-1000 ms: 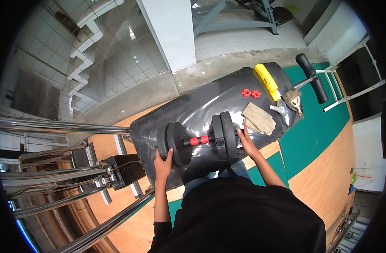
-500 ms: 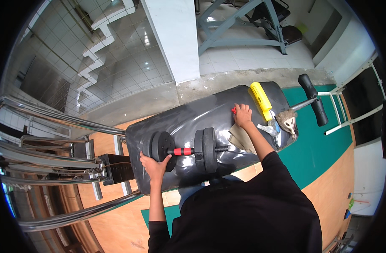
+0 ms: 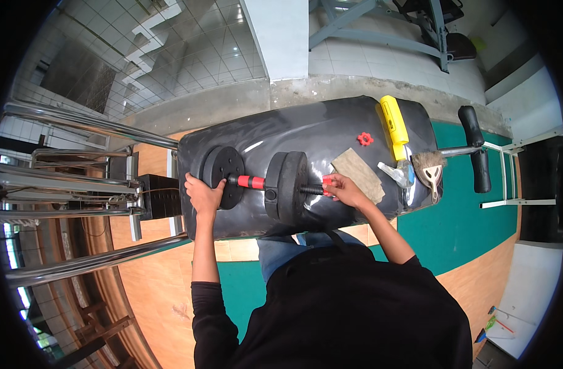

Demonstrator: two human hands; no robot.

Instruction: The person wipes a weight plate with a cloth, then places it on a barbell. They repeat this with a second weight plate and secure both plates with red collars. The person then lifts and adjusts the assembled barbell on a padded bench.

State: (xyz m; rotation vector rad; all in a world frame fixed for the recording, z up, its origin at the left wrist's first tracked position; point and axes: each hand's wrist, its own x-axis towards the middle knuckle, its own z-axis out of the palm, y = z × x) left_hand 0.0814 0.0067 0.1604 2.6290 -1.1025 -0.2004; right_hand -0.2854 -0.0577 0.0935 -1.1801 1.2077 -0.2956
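A dumbbell with a red and black grip (image 3: 251, 182) lies across the black padded bench, black weight plates at both ends. My left hand (image 3: 203, 198) is spread against the outer side of the left plates (image 3: 227, 175), thumb over their near edge. At the bare threaded end (image 3: 312, 190), beyond the right plates (image 3: 294, 184), my right hand (image 3: 348, 192) pinches a red star-shaped nut (image 3: 327, 182). Whether the nut's thread has caught on the bar cannot be made out. A second red star nut (image 3: 364, 139) rests on the bench beyond my right hand.
Right of my right hand, the bench (image 3: 306, 117) holds a tan folded cloth or sheet (image 3: 358, 172), a yellow bottle (image 3: 393, 120), a clear-and-blue item (image 3: 404, 175) and a bristle brush (image 3: 430, 169). Chrome rails (image 3: 97, 126) and a weight stack (image 3: 160, 197) flank the left end.
My right hand has come back toward me from the red nuts, bringing one to the bar's threaded end. My left hand stays at the left plates. The whole view has shifted somewhat.
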